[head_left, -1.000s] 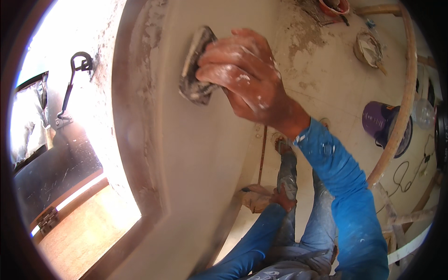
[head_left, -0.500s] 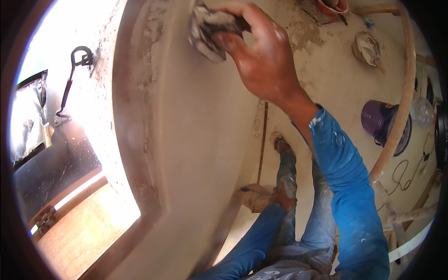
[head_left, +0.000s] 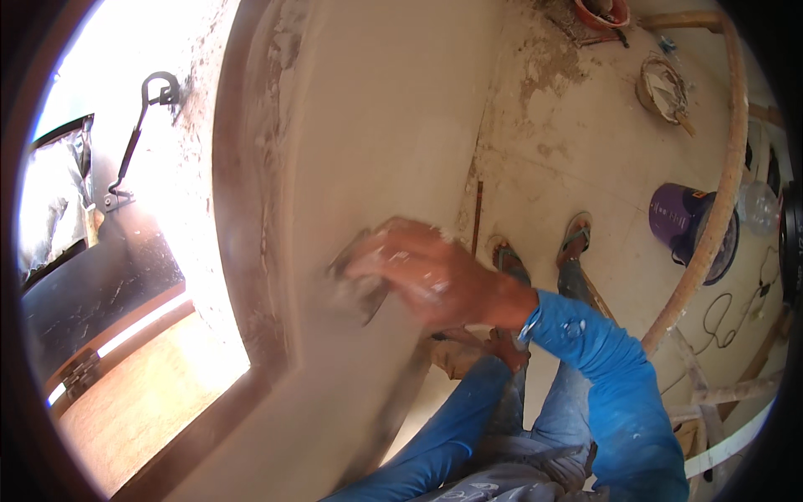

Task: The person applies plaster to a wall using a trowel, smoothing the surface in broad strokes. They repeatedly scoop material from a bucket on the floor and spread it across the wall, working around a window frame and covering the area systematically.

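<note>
Wall: the pale plastered wall [head_left: 376, 125] runs down the middle of the view, with a rough, brownish edge strip [head_left: 238, 167] along its left side.
Right hand: the right hand [head_left: 433, 274] reaches across to the lower half of the wall, fingers curled round a pad.
Pad: the dark grey pad [head_left: 361, 294] is in that grip, over the wall's lower half; blur hides whether it touches.
Left hand: the left hand [head_left: 508, 350], right of the wall's lower end, lies at the person's left leg; whether its fingers grip cannot be told.
Left of the wall: a bright opening with a black hook latch [head_left: 130, 151] and a metal hinge [head_left: 81, 374].
Right of the wall: sandalled feet [head_left: 575, 243], a purple bucket [head_left: 676, 213], a curved wooden pole [head_left: 721, 209] and a black cable [head_left: 726, 343].
</note>
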`<state>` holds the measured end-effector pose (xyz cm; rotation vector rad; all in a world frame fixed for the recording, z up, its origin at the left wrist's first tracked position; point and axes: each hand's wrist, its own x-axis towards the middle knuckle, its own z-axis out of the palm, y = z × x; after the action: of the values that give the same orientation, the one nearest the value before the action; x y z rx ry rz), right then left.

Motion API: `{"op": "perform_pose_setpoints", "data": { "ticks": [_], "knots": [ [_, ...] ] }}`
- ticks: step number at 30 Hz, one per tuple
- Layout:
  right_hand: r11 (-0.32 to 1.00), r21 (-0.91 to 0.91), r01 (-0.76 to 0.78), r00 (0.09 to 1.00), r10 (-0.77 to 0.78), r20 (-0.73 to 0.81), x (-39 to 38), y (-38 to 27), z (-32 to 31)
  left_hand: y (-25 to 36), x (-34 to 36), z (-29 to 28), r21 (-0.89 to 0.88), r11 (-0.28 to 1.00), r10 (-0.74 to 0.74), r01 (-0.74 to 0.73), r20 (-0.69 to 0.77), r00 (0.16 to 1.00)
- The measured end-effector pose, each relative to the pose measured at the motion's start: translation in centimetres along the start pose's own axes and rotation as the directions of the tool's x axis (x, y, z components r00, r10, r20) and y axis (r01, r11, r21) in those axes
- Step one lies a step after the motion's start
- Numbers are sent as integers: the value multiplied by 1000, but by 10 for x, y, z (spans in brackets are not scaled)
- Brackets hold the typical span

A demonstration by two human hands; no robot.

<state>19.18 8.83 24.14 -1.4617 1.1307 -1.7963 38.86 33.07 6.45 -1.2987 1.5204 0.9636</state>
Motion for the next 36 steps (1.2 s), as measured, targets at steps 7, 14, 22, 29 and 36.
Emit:
{"op": "perform_pose_setpoints", "data": {
  "ticks": [7, 14, 22, 29, 36],
  "knots": [
    [670, -654, 351, 837, -537, -101, 66, 45, -66, -7, 12, 10, 9, 1000, 27, -27, -27, 999],
    [609, -710, 354, 878, -477, 29, 65, 52, -54, -15, 14, 12, 60, 998, 29, -28, -18, 999],
    [951, -277, -138, 885, -7, -466, 86, 52, -81, -22, 21, 24, -2, 998, 56, -57, -102, 993],
    [948, -318, 4, 944, -108, -311, 47, 6, -10, -19, 26, 17, 13, 998, 63, -63, -37, 997],
    [982, -158, -101, 910, 27, -414, 35, 29, -26, -22, 26, 24, 49, 996, 85, -78, -169, 982]
  ]
}}
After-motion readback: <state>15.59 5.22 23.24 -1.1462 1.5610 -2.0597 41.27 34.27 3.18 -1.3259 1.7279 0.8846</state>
